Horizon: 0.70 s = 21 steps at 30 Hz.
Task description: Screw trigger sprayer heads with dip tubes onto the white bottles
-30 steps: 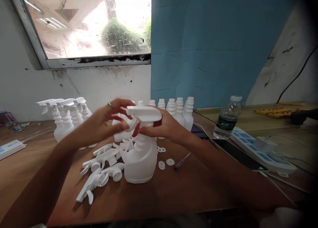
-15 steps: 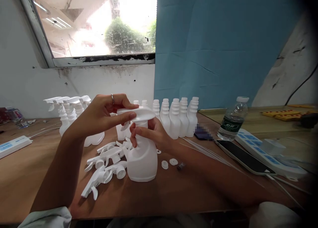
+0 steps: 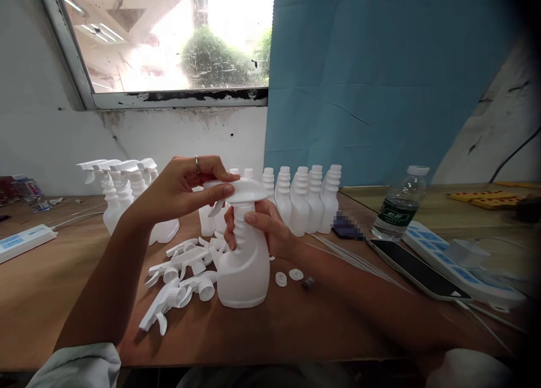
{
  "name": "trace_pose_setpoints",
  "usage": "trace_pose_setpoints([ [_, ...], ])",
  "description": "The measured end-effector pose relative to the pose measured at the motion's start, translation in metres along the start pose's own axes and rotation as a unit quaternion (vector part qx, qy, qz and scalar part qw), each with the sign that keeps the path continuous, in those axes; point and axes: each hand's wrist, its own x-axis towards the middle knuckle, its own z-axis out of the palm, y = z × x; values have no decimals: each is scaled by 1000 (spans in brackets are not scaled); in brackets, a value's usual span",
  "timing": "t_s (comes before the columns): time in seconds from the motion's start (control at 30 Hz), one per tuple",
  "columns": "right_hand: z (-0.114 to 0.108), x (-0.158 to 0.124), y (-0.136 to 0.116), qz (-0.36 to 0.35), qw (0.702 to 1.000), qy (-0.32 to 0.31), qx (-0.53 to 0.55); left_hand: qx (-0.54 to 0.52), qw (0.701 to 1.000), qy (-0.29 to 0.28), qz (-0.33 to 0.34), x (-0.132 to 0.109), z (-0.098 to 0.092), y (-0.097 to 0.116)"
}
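A white spray bottle [image 3: 244, 275] stands upright on the brown table in front of me. On its neck sits a white trigger spray head [image 3: 249, 191], its nozzle pointing left. My left hand [image 3: 190, 188], with a ring on one finger, pinches the spray head between thumb and fingers. Wrapped round the bottle's neck just below is my right hand [image 3: 270, 227], thumb in front. Several loose trigger spray heads [image 3: 163, 303] lie in a pile to the left of the bottle.
Bottles without heads [image 3: 300, 202] stand in a row behind; bottles with heads [image 3: 112, 199] stand back left. Small white discs [image 3: 281, 279] and thin tubes [image 3: 350, 258] lie to the right, near a phone [image 3: 418, 269], a water bottle [image 3: 399, 207] and a power strip [image 3: 448, 258].
My right hand's thumb has shifted slightly right on the bottle's neck. My left hand keeps its pinch on the spray head. The whole view has shifted a little.
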Motion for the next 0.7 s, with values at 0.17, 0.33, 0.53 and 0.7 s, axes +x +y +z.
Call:
trace_pose_setpoints([
  [0.17, 2, 0, -3, 26, 999, -7, -20, 25, 999, 20, 27, 0, 2, 2],
  [0.33, 3, 1, -3, 28, 1000, 6, -3, 35, 999, 17, -6, 0, 3, 4],
  [0.53, 2, 1, 2, -3, 1000, 22, 19, 13, 999, 14, -27, 0, 2, 1],
  [0.7, 5, -1, 0, 1, 1000, 24, -10, -3, 1000, 3, -29, 1, 2, 0],
])
